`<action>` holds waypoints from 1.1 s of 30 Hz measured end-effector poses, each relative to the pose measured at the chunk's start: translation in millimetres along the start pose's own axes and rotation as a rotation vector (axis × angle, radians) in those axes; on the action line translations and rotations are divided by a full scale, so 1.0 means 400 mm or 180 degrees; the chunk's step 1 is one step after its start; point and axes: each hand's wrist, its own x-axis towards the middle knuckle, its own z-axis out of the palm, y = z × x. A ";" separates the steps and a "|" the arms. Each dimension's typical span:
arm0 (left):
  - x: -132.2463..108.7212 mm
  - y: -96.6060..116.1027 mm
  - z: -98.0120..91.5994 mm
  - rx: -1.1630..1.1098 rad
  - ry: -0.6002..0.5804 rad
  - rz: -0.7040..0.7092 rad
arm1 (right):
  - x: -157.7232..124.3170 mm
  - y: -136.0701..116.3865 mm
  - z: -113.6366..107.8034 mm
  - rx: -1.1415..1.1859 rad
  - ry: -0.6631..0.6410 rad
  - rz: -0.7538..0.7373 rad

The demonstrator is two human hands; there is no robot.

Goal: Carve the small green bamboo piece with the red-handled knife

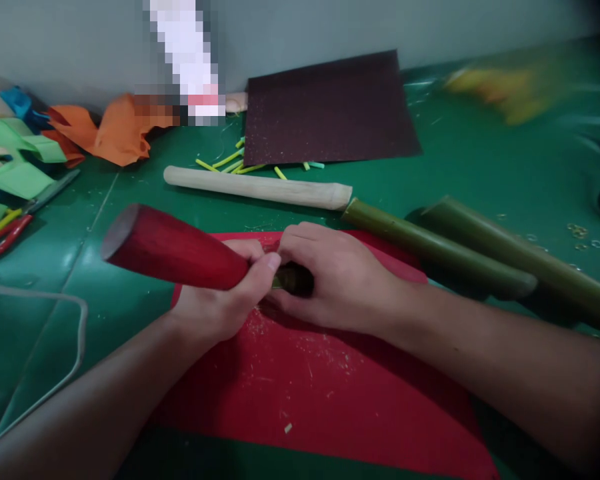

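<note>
My left hand [225,293] is closed around the narrow end of a red, tapered wooden cylinder [175,247]. Its wide, flat end points up to the left. Fingertips of my right hand [335,273] almost meet the left thumb. The right fingers and thumb curl around a dark olive piece [296,279], mostly hidden, whose kind I cannot make out. Both hands are over a red sheet [330,400] strewn with fine pale shavings. Just beyond them lies a pale wooden stick [260,188], its right end by a green bamboo length [435,247].
A second bamboo piece [525,247] lies at right, near small metal rings [577,231]. Behind is a dark brown sheet [330,110] over yellow-green strips [227,159]. Red-handled scissors [10,237], orange cloth [115,130] and a white cord [83,327] are at left.
</note>
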 end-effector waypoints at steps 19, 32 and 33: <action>0.010 -0.011 0.012 0.0636 0.0394 0.0369 | 0.005 0.002 0.002 -0.0020 -0.0021 -0.0005; 0.004 0.004 0.021 0.0064 0.0578 0.0092 | 0.012 0.003 -0.004 -0.0038 -0.0056 0.0075; 0.006 0.001 0.022 0.0142 0.0571 0.0166 | 0.012 0.003 -0.003 -0.0037 -0.0061 0.0076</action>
